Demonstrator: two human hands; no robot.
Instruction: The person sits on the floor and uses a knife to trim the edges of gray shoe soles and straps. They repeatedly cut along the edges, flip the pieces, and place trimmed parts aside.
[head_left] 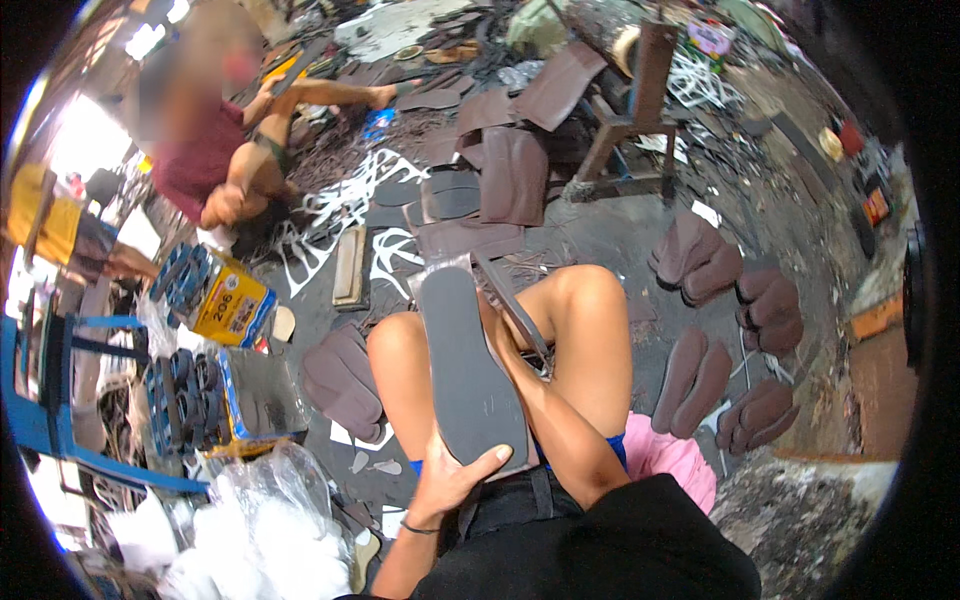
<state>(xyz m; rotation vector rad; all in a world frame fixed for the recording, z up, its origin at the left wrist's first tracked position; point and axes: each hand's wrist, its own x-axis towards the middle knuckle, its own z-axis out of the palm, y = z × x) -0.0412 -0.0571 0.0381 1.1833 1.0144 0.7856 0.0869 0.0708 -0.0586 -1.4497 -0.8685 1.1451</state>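
A dark grey sole-shaped piece (465,350) lies lengthwise over my lap, on top of a brown sheet (518,462) whose edges show around it. At its heel end my left hand (465,480) grips both, thumb pressed on top and fingers beneath. My right forearm reaches up between my knees, and my right hand (497,335) is mostly hidden behind the sole piece's right side; its fingers do not show. Next to that hand a long, narrow dark strip (515,310) slants down to the right; I cannot tell whether the hand holds it.
Brown sole pieces (690,380) lie in stacks at the right, with more (342,380) by my left knee. Brown sheets (513,175), white offcuts (350,205) and a wooden chair-like frame (630,125) are ahead. A person (205,150) sits at the far left, near a yellow box (232,308).
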